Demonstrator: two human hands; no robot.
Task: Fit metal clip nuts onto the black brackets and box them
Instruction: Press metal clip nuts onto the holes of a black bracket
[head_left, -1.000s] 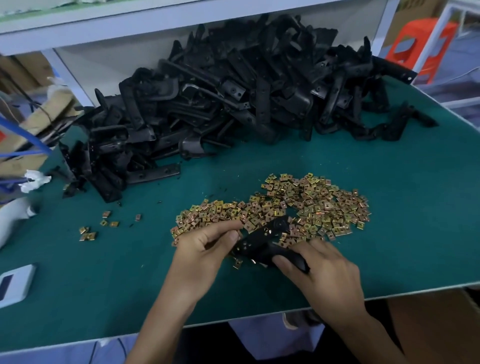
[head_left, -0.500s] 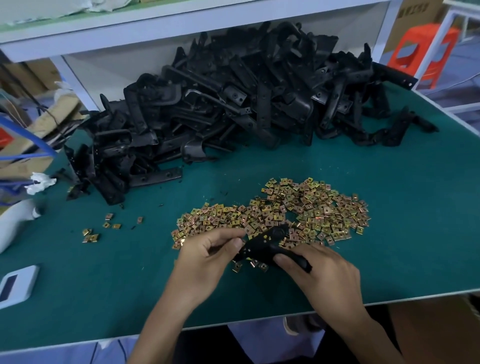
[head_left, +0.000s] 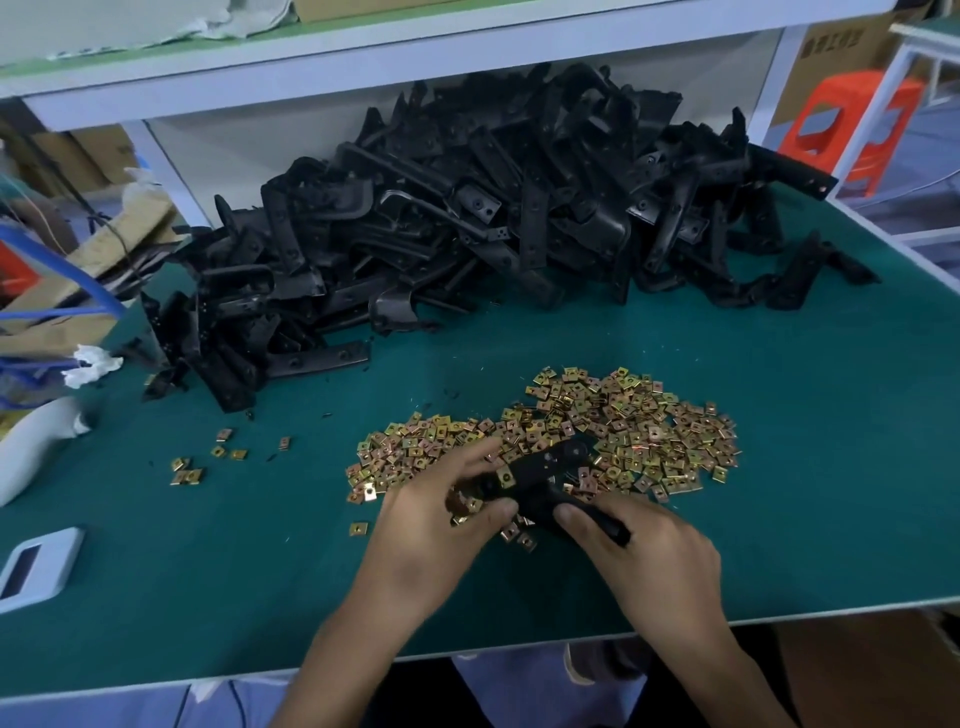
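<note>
A big heap of black brackets fills the back of the green table. In front of it lies a spread of gold-coloured metal clip nuts. My right hand grips one black bracket by its near end, just over the near edge of the nuts. My left hand has its fingers curled at the bracket's left end, pinching a clip nut against it. The fingers are blurred. A few more nuts show under that hand.
Several stray nuts lie at the left. A small white device sits near the left front edge, with a white object behind it. Cardboard and blue straps crowd the far left. An orange stool stands beyond the right side.
My left hand has shifted a little along the bracket's left end, with a clip nut now showing at its fingertips. The right hand keeps its hold.
</note>
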